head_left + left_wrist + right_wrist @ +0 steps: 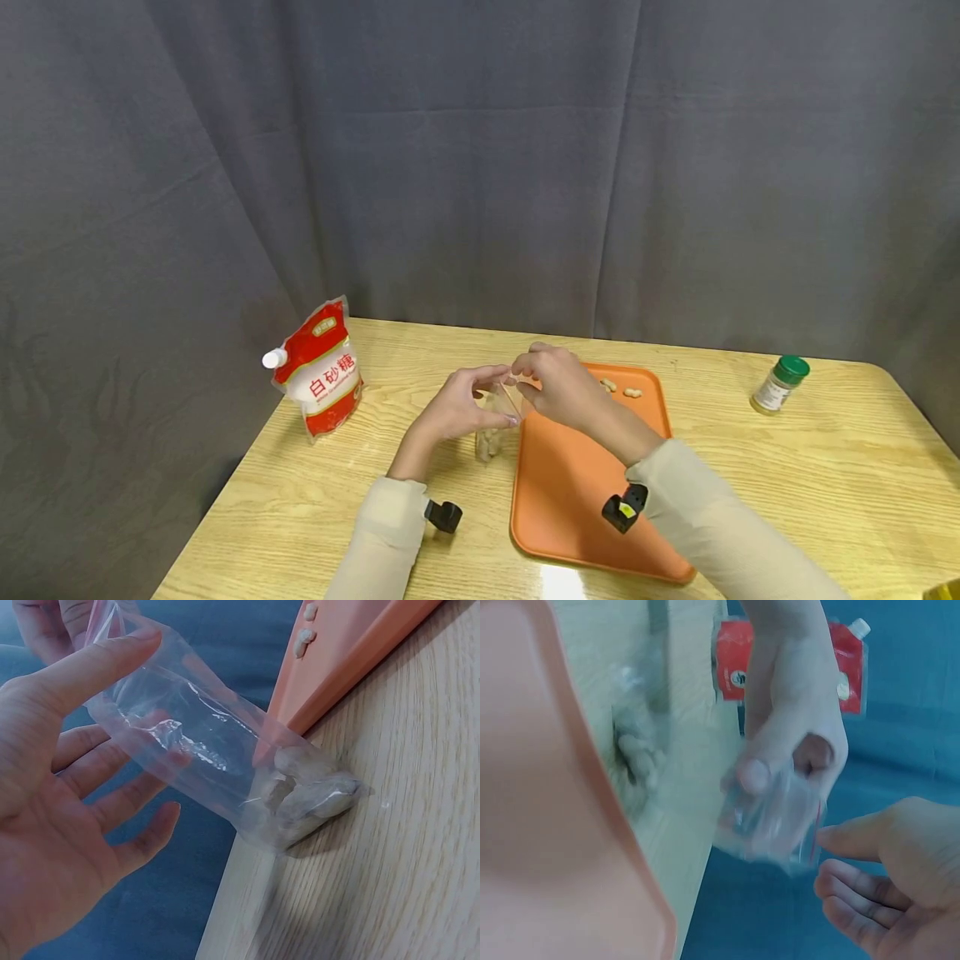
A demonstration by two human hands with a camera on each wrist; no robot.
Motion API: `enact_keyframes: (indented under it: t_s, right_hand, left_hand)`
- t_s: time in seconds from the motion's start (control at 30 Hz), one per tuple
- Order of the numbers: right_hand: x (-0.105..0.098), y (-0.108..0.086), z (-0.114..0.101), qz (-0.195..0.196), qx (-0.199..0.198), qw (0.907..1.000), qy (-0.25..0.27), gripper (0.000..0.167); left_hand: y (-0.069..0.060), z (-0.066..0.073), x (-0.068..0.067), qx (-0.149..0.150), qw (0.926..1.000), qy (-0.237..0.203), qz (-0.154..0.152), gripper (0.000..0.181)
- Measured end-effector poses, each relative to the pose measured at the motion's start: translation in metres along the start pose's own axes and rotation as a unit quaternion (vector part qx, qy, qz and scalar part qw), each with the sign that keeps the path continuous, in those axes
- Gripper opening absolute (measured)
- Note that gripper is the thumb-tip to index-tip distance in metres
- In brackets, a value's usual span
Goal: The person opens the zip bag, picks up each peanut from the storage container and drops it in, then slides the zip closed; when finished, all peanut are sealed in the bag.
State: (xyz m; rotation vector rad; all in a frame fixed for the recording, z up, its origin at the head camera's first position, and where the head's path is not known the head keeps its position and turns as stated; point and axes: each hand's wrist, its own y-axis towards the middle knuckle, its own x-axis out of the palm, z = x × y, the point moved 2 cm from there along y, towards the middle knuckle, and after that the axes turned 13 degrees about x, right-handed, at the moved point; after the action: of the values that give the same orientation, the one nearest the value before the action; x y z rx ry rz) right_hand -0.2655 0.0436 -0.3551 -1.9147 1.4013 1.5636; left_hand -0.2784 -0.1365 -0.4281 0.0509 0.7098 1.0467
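Observation:
My left hand (pixel 457 407) holds a clear zip bag (pixel 187 712) near its mouth, the thumb on one face and fingers behind. Peanuts (pixel 311 791) lie in the bag's bottom, which hangs down at the table beside the tray. A red strip runs along the mouth. My right hand (pixel 562 387) is at that mouth, its thumb (pixel 840 838) at the red strip. In the right wrist view a gap shows between that thumb and the loosely bent fingers.
An orange tray (pixel 577 492) lies to the right of the bag, with a few loose peanuts (pixel 633 392) at its far end. A red and white sugar pouch (pixel 324 375) with a white cap stands at the left. A green-lidded jar (pixel 776 387) stands at the right.

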Motion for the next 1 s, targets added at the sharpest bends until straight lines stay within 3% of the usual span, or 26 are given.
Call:
enact_keyframes:
  t_s: [0.17, 0.33, 0.63, 0.77, 0.87, 1.0]
  right_hand:
    - [-0.013, -0.004, 0.025, 0.025, 0.036, 0.999, 0.004, 0.014]
    - [-0.019, -0.011, 0.069, 0.034, 0.089, 0.9954, 0.013, 0.011]
    - [-0.007, -0.032, 0.15, -0.018, 0.214, 0.9765, -0.02, 0.013]
    - [0.001, -0.037, 0.167, -0.03, 0.239, 0.9701, -0.032, 0.011]
    - [0.006, -0.042, 0.174, -0.034, 0.24, 0.9693, -0.04, 0.004]
    - [0.013, -0.047, 0.18, -0.035, 0.242, 0.969, -0.037, 0.007]
  left_hand:
    - [0.001, 0.0, 0.002, 0.017, 0.9999, -0.002, -0.002, 0.074]
    - [0.0, 0.001, 0.001, 0.004, 1.0, 0.002, -0.004, 0.075]
    - [-0.001, 0.0, 0.002, -0.01, 0.9999, 0.003, -0.011, 0.077]
    - [0.0, 0.001, 0.001, -0.006, 1.0, 0.004, -0.006, 0.076]
    - [0.001, 0.001, 0.001, -0.001, 1.0, 0.001, -0.002, 0.076]
    - [0.0, 0.001, 0.001, -0.008, 1.0, 0.0, -0.004, 0.076]
